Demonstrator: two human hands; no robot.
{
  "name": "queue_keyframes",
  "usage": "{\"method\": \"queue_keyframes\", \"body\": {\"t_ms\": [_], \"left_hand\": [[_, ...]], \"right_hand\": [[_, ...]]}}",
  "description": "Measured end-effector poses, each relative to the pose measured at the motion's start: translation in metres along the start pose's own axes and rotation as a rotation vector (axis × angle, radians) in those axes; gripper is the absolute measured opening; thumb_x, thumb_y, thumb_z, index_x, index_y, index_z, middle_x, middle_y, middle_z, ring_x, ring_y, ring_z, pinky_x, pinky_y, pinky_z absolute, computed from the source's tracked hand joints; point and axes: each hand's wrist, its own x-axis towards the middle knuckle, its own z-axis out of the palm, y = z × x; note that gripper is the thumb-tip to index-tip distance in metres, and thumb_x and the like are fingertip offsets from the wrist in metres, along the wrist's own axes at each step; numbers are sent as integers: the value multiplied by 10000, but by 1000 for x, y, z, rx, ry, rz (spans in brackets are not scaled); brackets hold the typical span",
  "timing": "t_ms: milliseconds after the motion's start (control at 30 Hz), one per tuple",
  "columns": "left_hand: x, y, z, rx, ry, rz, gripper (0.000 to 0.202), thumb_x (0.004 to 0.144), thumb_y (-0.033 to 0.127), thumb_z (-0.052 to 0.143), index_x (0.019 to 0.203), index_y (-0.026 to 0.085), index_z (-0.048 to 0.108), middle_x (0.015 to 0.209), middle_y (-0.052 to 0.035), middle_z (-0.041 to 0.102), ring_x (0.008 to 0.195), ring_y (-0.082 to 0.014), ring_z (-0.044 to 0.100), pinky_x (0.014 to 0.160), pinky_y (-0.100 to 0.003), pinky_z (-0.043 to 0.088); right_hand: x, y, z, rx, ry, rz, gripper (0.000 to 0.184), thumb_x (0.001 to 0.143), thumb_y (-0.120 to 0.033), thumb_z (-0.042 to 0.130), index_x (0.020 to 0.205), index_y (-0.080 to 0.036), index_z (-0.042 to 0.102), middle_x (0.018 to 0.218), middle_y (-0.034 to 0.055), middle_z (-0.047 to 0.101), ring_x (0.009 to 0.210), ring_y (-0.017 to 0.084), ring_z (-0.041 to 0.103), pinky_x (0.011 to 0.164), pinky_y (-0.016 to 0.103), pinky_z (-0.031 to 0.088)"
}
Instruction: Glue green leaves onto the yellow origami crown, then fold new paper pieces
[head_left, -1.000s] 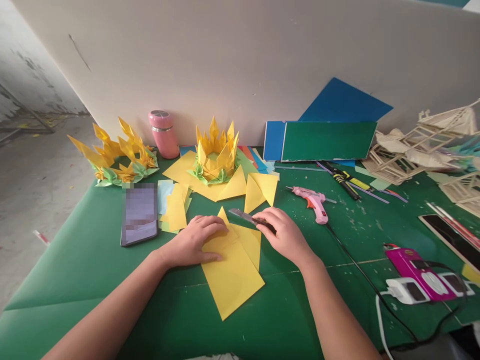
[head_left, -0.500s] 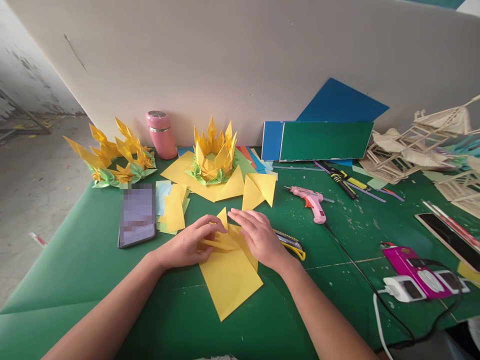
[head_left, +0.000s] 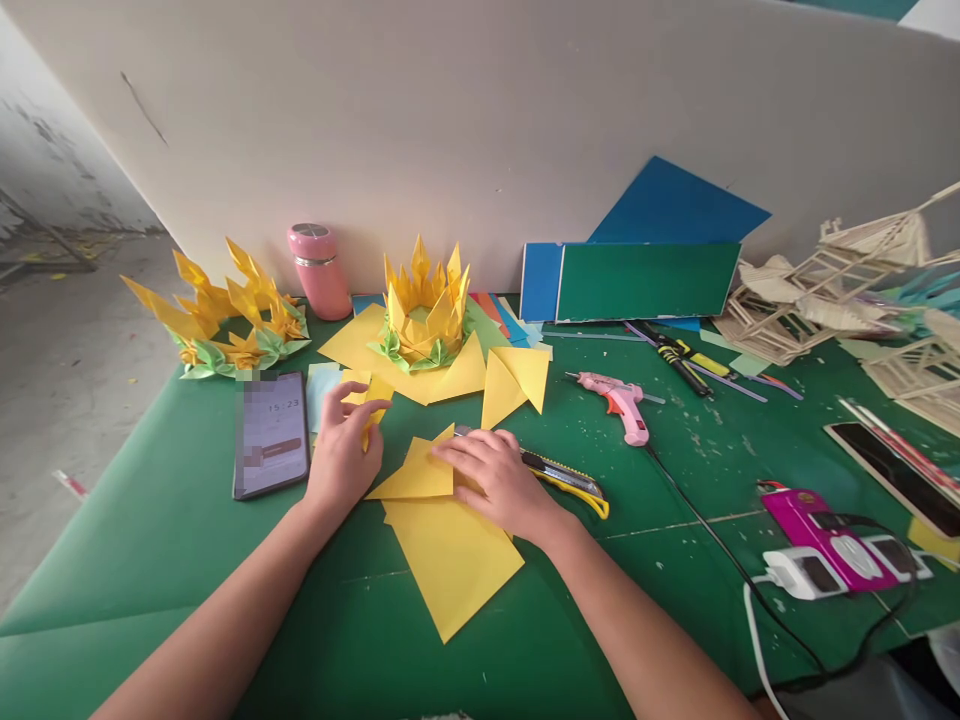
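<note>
My right hand (head_left: 495, 480) lies with its fingers stretched over a folded piece of yellow paper (head_left: 420, 472), pressing on its right side. Beneath that piece is a larger square yellow sheet (head_left: 457, 570). My left hand (head_left: 345, 450) is raised at the left, fingers bent and apart, beside the loose yellow paper slips (head_left: 371, 388). Its fingers overlap the slips, and whether they touch them is unclear. A yellow utility knife (head_left: 574, 480) lies right of my right hand, its front end partly covered by that hand.
Two yellow paper crowns (head_left: 426, 320) and a pink flask (head_left: 322, 275) stand behind. A phone (head_left: 271, 435) lies left of my left hand. A pink glue gun (head_left: 619, 400) with its cord, a magenta power strip (head_left: 836, 540) and stick models (head_left: 787, 300) are at the right.
My left hand has left the folded yellow paper and moved left to the slips, which now sit farther right. The folded piece has flattened out beneath my right hand, which shifted slightly left.
</note>
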Motion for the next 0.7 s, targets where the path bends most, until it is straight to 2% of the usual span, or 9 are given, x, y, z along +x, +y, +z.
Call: {"method": "queue_keyframes", "body": {"t_ms": [67, 167, 267, 367, 467, 533, 600, 700], "left_hand": [[-1, 2, 0, 154, -37, -25, 289, 782, 70, 475, 958, 213, 653, 1212, -128, 493, 922, -256, 591, 857, -469, 468], [-1, 8, -3, 302, 5, -38, 284, 818, 88, 481, 977, 218, 677, 1285, -148, 511, 1163, -360, 489, 938, -540, 372], [0, 11, -4, 208, -32, 31, 259, 867, 143, 463, 971, 233, 683, 1211, -123, 595, 1130, -318, 524, 927, -487, 381], [-1, 12, -2, 7, -210, 105, 236, 909, 248, 446, 998, 233, 665, 1064, -84, 666, 1000, -248, 590, 882, -405, 423], [-2, 16, -1, -92, -402, 135, 259, 912, 374, 466, 1006, 226, 657, 1047, -75, 672, 979, -242, 591, 877, -397, 422], [-3, 19, -2, -107, -508, 165, 350, 854, 497, 533, 1039, 224, 652, 1088, -88, 655, 1006, -268, 572, 896, -426, 410], [-4, 21, -3, -106, -592, 201, 533, 741, 614, 614, 1113, 233, 632, 1152, -104, 619, 1055, -303, 539, 924, -458, 395], [-6, 21, -3, -92, -665, 215, 673, 666, 662, 652, 1187, 239, 597, 1203, -115, 576, 1096, -323, 501, 954, -484, 374]], "right_hand": [[0, 1, 4, -22, 42, -31, 283, 880, -211, 594, 1159, -241, 638, 1135, 44, 678, 1075, 230, 533, 874, 384, 343], [0, 3, 9, -63, 165, -119, 167, 882, -180, 587, 969, -250, 711, 962, 16, 709, 951, 193, 560, 819, 352, 336], [-3, 5, 7, -116, 350, -212, 221, 912, -152, 527, 940, -258, 720, 912, 9, 709, 857, 165, 567, 761, 339, 339], [-7, 8, 0, -155, 528, -244, 255, 923, -142, 498, 990, -264, 712, 900, 21, 703, 785, 154, 564, 716, 329, 369], [-10, 9, -6, -76, 669, -224, 269, 922, -152, 498, 1035, -285, 702, 873, 35, 674, 739, 153, 560, 665, 302, 430], [-10, 9, -8, 35, 744, -185, 265, 916, -159, 510, 1063, -282, 692, 846, 43, 643, 736, 158, 572, 627, 286, 463], [-9, 10, -7, 126, 822, -112, 239, 907, -172, 532, 1057, -267, 692, 795, 37, 614, 699, 158, 577, 580, 274, 475], [-7, 14, -5, 148, 917, 29, 194, 898, -188, 546, 1005, -239, 700, 704, 17, 610, 587, 146, 549, 533, 270, 469]]}}
